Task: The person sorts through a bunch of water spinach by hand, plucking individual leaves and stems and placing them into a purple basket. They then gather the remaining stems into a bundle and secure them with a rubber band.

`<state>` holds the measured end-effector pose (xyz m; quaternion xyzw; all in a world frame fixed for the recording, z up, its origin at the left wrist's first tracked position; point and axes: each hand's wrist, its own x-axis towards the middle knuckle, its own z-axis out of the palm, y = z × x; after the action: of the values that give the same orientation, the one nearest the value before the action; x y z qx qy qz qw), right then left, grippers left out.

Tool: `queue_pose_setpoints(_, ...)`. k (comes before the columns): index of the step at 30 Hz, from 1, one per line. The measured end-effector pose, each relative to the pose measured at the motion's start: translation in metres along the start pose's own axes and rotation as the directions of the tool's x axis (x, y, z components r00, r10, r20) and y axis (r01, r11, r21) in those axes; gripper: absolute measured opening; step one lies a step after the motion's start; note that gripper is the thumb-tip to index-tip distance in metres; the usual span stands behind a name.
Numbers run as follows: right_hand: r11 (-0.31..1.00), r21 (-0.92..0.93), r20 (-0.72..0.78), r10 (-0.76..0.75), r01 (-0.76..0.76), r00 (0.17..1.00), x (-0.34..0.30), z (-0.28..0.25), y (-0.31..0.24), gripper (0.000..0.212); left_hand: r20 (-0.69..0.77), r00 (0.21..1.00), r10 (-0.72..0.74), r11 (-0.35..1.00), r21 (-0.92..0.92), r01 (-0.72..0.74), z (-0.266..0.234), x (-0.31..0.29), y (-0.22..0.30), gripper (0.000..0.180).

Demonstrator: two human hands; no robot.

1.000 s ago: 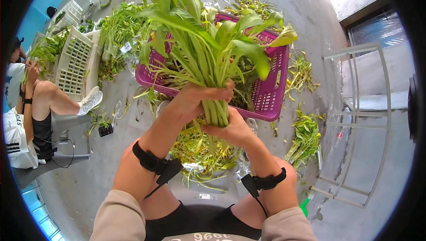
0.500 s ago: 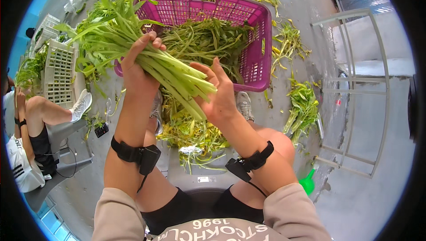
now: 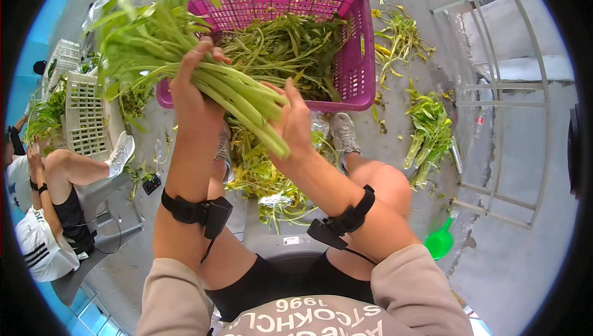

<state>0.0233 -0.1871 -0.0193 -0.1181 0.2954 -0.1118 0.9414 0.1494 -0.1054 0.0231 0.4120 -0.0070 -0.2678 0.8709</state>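
My left hand is wrapped around a big bunch of leafy greens with long pale green stalks. The leaves fan out to the upper left, and the cut ends point down to the right. Cupped against those stalk ends is my right hand, its fingers stretched rather than closed round them; part of them is hidden behind the stalks. Just beyond the bunch stands a purple plastic basket with more dark, limp greens inside. Yellowed leaves are heaped on the floor between my feet.
A small bunch of greens lies at the right, with loose scraps farther off. A metal frame and a green plastic object are also at right. On the left another person sits by a white crate.
My right hand has come in against the stalk ends, from slightly apart to touching. The bunch has shifted a little toward me and left. The view has tilted slightly.
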Motion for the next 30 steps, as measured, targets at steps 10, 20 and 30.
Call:
queue_pose_setpoints(10,0.985,0.029,-0.153,-0.162,0.168,0.975,-0.004,0.011,0.003,0.054,-0.081,0.974,0.209,0.972,0.124,-0.199,-0.009,-0.003,-0.007,0.031)
queue_pose_setpoints(20,0.994,0.034,-0.228,-0.093,0.103,0.969,-0.003,0.026,0.014,0.047,-0.069,0.989,0.130,0.983,0.139,-0.119,-0.005,-0.006,-0.002,0.025)
queue_pose_setpoints(30,0.342,-0.726,0.430,-0.451,0.597,0.782,-0.007,0.047,0.015,0.066,0.041,0.976,0.212,0.810,0.552,-0.199,-0.046,0.000,0.036,0.036)
